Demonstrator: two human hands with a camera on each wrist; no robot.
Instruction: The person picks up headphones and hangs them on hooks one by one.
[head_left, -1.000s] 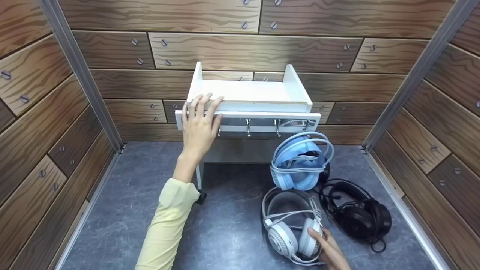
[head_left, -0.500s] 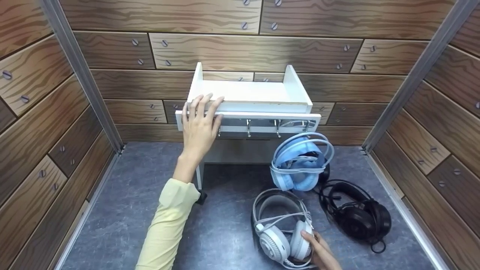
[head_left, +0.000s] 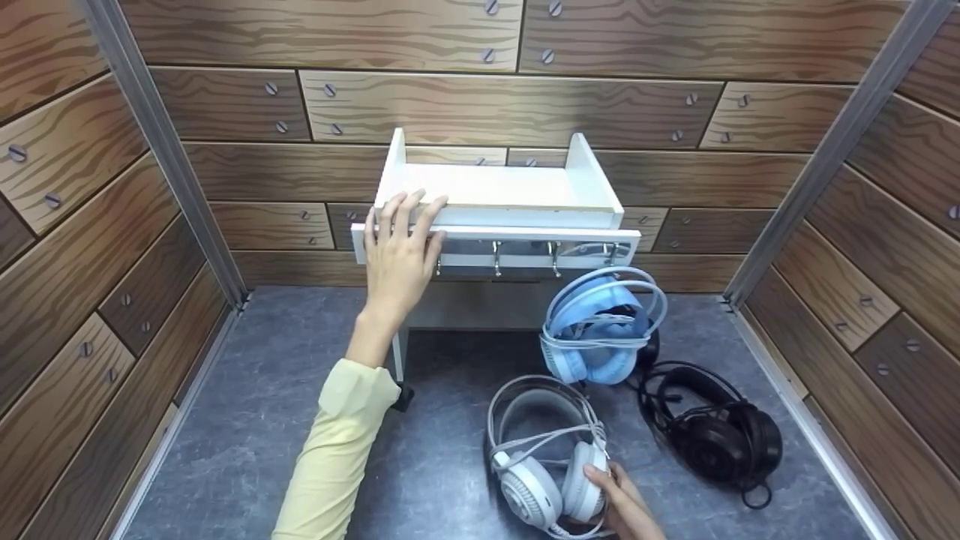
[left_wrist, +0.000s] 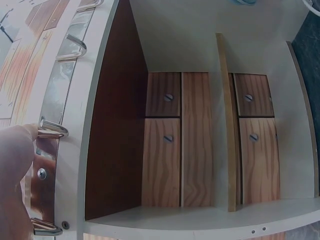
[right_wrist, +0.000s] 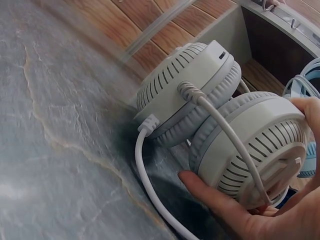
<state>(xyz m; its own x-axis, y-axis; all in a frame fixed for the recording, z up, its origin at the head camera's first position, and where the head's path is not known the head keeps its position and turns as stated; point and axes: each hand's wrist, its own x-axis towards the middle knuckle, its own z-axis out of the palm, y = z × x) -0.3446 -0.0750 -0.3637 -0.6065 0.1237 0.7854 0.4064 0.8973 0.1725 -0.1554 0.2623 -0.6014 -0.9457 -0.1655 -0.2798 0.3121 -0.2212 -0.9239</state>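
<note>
White headphones (head_left: pixel 529 487), with their cable wound round them, are gripped at the right ear cup by my right hand (head_left: pixel 626 502). In the right wrist view, the thumb and fingers (right_wrist: pixel 215 197) curl round that ear cup (right_wrist: pixel 255 150). My left hand (head_left: pixel 397 259) rests over the left end of the hook rail (head_left: pixel 465 259) on a white shelf (head_left: pixel 487 184), fingers spread over its top edge. Metal hooks (left_wrist: pixel 72 47) line the rail. Blue headphones (head_left: pixel 600 330) hang at the rail's right end, above and right of the white pair.
Black headphones (head_left: pixel 724 435) lie on the grey marbled surface (head_left: pixel 247 420) at the right. Wood-patterned panels (head_left: pixel 495 105) enclose the back and both sides, with metal posts (head_left: pixel 169 150) in the corners. A small black foot (head_left: pixel 403 397) shows under the shelf's left side.
My right hand has moved the white headphones to the left, away from the black pair. The left hand has stayed on the rail, and the blue headphones hang as before.
</note>
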